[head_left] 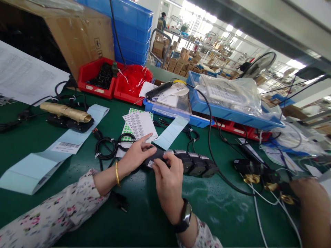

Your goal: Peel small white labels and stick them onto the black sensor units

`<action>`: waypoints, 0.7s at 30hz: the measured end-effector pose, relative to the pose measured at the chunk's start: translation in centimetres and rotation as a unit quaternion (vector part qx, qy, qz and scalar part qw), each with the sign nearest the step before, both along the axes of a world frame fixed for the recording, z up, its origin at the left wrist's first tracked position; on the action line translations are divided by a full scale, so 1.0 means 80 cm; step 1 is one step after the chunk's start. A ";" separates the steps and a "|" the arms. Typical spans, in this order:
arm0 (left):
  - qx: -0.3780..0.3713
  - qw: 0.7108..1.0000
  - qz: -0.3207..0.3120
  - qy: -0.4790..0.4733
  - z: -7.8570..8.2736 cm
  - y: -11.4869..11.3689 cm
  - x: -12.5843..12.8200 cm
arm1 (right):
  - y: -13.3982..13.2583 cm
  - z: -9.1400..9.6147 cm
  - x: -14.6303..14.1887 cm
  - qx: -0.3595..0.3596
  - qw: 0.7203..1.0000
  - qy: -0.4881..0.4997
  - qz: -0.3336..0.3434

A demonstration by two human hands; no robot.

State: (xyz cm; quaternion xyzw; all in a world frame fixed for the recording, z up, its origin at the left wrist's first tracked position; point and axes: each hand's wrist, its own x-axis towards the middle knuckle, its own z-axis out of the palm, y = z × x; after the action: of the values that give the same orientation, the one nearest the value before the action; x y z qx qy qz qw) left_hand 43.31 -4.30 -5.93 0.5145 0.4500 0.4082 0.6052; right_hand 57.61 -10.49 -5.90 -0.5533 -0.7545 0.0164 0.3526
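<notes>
My left hand (pixel 137 153) rests on the left end of a row of black box-shaped parts (pixel 191 162) lying on the green table (pixel 222 206), its fingers closed round the nearest part, forefinger stretched out. My right hand (pixel 168 175) presses a small white label (pixel 150 164) onto that same part with thumb and fingertips. A sheet of printed labels (pixel 141 125) lies just beyond my left hand, on top of a sheet of green dot stickers. A coiled black cable (pixel 108 146) lies to the left of it.
A brass cylinder (pixel 66 112) on a black base and a long pale-blue backing strip (pixel 38 162) lie at left. Red bins (pixel 99 77) and blue trays (pixel 227 110) stand at the back. Brass-fitted black parts (pixel 256 174) and another person's hand (pixel 314 203) are at right.
</notes>
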 end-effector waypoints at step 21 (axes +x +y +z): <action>0.543 0.697 -0.016 0.468 0.064 -0.024 0.036 | -0.033 0.031 0.077 -0.165 0.766 0.621 0.011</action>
State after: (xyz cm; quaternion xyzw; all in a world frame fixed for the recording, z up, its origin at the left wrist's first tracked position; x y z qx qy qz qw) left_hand 46.20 -6.25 -0.78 0.8856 0.3664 0.2786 -0.0616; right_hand 63.77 -13.11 -3.43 -0.4635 -0.3623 0.4847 0.6473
